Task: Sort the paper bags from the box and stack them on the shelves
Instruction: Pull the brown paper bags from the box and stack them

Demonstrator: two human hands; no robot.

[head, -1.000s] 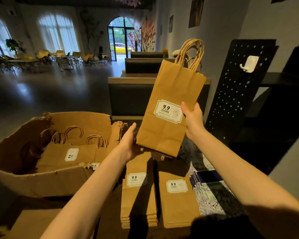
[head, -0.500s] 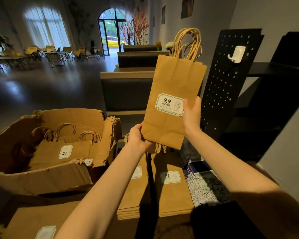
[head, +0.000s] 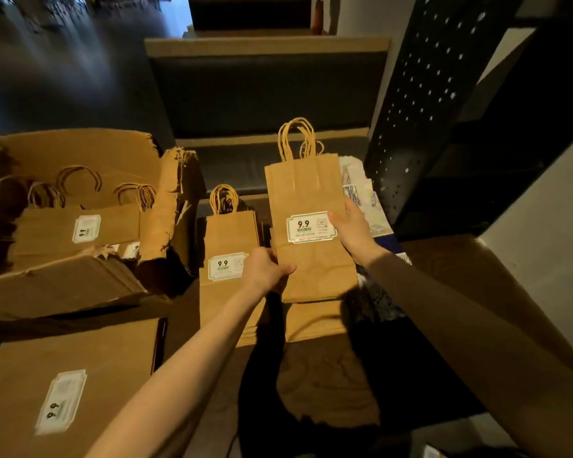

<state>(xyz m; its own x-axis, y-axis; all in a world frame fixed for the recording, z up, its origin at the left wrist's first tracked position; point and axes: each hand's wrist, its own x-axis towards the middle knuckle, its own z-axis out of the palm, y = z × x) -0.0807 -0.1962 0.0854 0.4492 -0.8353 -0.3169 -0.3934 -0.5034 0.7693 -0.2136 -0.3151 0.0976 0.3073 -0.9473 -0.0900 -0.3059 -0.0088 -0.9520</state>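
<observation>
Insp A: Held bag (head: 306, 206) flat, label up, over right stack (head: 311, 320), prob. so edges line up.
Insp B: Left hand (head: 268, 267) pinches near-left corner; right hand (head: 351, 226) fingers curl on right edge. Torn box (head: 63, 285) at left w/ more bags.

Both hands (head: 311, 249) hold a paper bag (head: 306, 206) flat over the right stack (head: 311, 320) — torn box (head: 80, 285) at left
</observation>
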